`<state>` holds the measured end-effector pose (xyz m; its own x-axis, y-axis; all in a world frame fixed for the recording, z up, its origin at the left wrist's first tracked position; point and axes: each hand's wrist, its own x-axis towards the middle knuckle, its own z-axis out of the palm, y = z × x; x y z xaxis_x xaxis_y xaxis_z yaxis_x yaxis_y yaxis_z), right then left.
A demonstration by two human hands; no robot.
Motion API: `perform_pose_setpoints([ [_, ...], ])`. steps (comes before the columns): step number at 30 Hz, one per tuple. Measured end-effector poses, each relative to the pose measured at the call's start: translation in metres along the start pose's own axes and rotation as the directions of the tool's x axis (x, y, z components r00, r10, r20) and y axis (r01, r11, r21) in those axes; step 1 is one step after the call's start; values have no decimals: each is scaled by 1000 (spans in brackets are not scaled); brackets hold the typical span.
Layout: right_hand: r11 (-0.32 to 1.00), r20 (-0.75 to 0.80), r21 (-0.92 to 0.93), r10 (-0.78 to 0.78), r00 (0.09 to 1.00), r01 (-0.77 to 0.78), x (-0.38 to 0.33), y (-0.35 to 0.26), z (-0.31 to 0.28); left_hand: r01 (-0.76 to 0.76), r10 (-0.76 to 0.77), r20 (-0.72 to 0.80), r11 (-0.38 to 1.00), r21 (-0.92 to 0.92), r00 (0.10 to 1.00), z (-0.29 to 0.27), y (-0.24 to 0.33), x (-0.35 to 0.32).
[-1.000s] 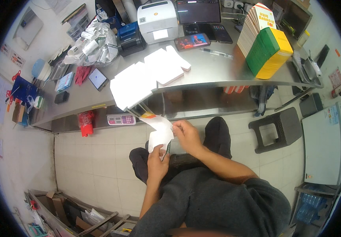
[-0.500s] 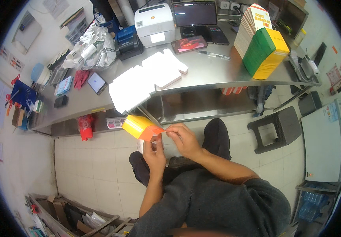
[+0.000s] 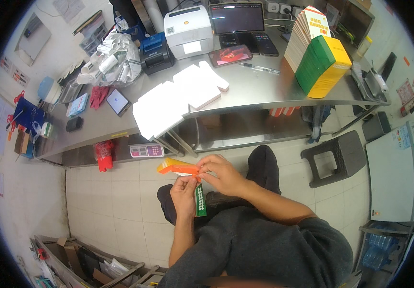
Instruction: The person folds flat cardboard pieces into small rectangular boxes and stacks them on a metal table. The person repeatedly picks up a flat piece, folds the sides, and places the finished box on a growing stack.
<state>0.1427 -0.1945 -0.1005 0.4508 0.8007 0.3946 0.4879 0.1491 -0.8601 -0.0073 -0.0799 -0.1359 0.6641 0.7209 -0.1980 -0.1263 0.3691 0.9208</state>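
Note:
A thin cardboard food carton (image 3: 176, 167) is held over my lap, its orange and yellow panels slanting up to the left. A green panel with white marks hangs down beside my left wrist. My left hand (image 3: 184, 193) is closed on the carton's lower part, thumb on top. Close against it, my right hand (image 3: 221, 174) pinches the orange edge between thumb and fingers. The two hands' fingertips nearly meet at the fold. Above, on the steel table (image 3: 260, 91), lie stacks of white card pieces (image 3: 161, 108).
On the table's right stand a green and yellow carton stack (image 3: 324, 66) and a row of white cartons (image 3: 304, 41). A label printer (image 3: 188, 31), a tablet (image 3: 237, 18) and phones (image 3: 118, 102) are behind. A dark stool (image 3: 334, 158) stands right; a purple-panelled scale (image 3: 147, 150) sits below the table.
The carton has turned and tilted in my hands, so its yellow face now shows narrowly and a green panel hangs below. My left hand has shifted slightly down.

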Motion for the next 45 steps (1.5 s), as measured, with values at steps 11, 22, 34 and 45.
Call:
perform_pose_setpoints([
  [11, 984, 220, 131, 93, 971, -123, 1, -5, 1, 2, 18, 57, 941, -337, 998, -1, -18, -7],
  [22, 991, 120, 100, 81, 989, -93, -6, 5, 16, 3, 12, 53, 966, -259, 999, -14, -23, -12],
  [34, 985, 191, -166, 83, 978, -51, 9, -12, 10, -171, 158, 130, 981, 93, 979, 3, -14, -13],
  [45, 995, 44, -102, -11, 999, 15, 6, -10, 20, -173, 161, -77, 965, -198, 984, 1, 5, 7],
])
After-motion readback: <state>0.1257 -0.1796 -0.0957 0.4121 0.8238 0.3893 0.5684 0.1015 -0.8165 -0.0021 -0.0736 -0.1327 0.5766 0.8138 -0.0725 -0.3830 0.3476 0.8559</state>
